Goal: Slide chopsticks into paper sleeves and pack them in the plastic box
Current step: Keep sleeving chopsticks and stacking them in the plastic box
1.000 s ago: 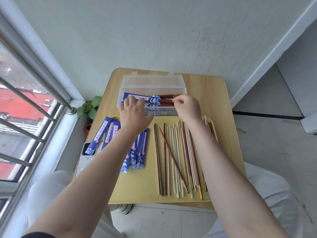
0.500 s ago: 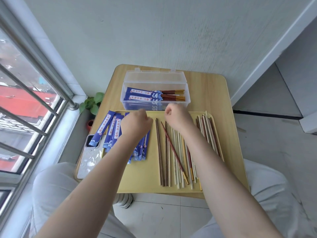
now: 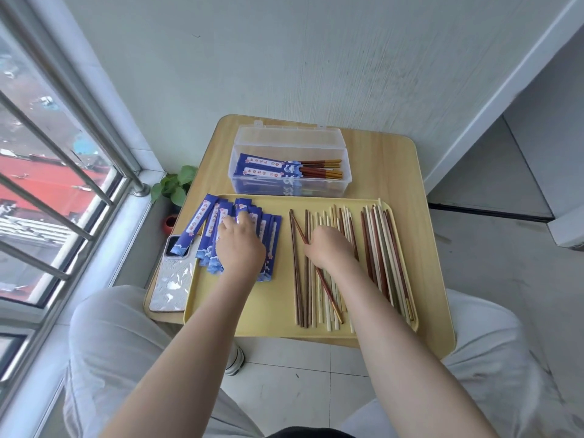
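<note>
Small wooden bench (image 3: 392, 172) against the wall, w/ a yellow tray (image 3: 240, 311) taking up most of its near half. Behind the tray sits the clear plastic box (image 3: 289, 188), lid open; inside, a few sleeved chopstick pairs (image 3: 278, 169) lie across it, blue sleeves to the left, brown ends poking out right. Loose chopsticks (image 3: 376, 248), brown and pale mixed, lie lengthwise over the tray's right half. Blue paper sleeves (image 3: 208, 222) are fanned on the left half, one hanging over the tray edge onto a phone (image 3: 172, 279) lying beside the tray. Left hand (image 3: 241, 248) rests on the sleeve pile, fingers (image 3: 242, 218) reaching fwd and pressing on the top ones; can't tell if any is pinched. Right hand (image 3: 330, 248) is down on the loose chopsticks, fingers curled under, touching a slanted reddish stick (image 3: 328, 292); an actual hold isn't clear. Potted plant (image 3: 173, 188) on the floor by the window.
</note>
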Tool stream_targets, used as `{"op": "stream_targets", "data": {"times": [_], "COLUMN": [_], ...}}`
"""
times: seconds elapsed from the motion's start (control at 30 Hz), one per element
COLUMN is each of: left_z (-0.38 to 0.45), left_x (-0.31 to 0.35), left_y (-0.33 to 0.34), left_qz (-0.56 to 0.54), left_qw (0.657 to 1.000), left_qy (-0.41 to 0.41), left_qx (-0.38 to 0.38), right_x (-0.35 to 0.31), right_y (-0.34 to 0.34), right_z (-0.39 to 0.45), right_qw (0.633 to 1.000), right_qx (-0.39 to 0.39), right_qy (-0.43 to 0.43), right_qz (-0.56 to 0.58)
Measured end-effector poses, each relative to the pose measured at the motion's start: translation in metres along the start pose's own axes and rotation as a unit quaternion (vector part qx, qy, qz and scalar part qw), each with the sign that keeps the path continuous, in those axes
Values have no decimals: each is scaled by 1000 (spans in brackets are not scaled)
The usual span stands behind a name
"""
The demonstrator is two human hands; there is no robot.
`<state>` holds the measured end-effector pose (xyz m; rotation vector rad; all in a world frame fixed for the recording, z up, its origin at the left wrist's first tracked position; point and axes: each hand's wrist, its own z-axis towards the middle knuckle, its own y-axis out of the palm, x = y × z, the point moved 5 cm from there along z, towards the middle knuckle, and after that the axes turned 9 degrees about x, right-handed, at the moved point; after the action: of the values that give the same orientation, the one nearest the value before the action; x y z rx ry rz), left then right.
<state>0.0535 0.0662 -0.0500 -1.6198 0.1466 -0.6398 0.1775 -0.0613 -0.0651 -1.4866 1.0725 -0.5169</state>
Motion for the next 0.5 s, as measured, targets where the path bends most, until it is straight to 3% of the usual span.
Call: {"op": "stream_targets", "data": {"times": [0.2, 0.5], "left_z": [5, 1], "left_x": [-8, -11], "left_y": [-10, -15], "left_qz": [-18, -33], "left_qw": [999, 998], "left_qy": [-13, -2], "left_qx": [25, 62], "right_x": [-2, -6], "right_y": [-19, -30], "right_z": [-13, -18], "right_qw": [991, 972], "right_qx": [73, 116], "right_qy": [-5, -19], "right_qz": [112, 203]}}
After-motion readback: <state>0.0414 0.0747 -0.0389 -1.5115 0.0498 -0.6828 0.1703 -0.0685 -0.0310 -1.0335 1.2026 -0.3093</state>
